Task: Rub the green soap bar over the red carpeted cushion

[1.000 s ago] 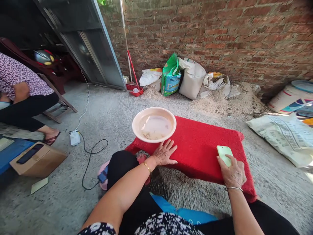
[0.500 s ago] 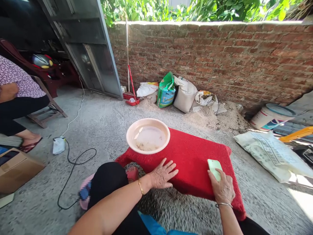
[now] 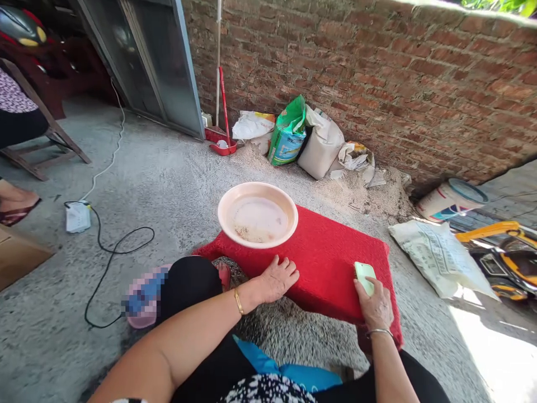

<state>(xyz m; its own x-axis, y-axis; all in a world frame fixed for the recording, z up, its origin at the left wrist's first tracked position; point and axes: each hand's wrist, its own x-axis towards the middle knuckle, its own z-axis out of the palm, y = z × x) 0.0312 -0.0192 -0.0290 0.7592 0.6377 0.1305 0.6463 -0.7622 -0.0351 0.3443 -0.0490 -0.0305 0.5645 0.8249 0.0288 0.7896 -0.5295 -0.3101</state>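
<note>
Resting on the near edge of the red cloth (image 3: 327,240), btm ctr of the head view: L hand (image 3: 277,281), palm down, fingers slightly apart, nothing held, gold bracelet (image 3: 238,301) on wrist. R hand (image 3: 376,305), lower right of ctr, has thumb + fingers clamped on the near end of a pale-green flat item (image 3: 363,270), which lies on the cloth toward its right end; can't tell how firm the grip. Silver bangle (image 3: 381,332) on R wrist. Basin (image 3: 258,245), pale pink, frame ctr, sits on cloth's left end w/ clear liquid and small bits inside; L hand just beside it, not touching. Bg, top ctr: brick wall (image 3: 377,61) w/ green bag (image 3: 289,131), white sack (image 3: 321,145) and red dustpan (image 3: 224,148) near its base. Right side: bucket (image 3: 448,201) tilted, printed sack (image 3: 440,254) lying on floor. Left side: white power strip (image 3: 78,217) w/ black cable; pink tub (image 3: 142,319) lower left, partly pixelated. Another person (image 3: 17,98), upper left, mostly cut off by frame edge.
</note>
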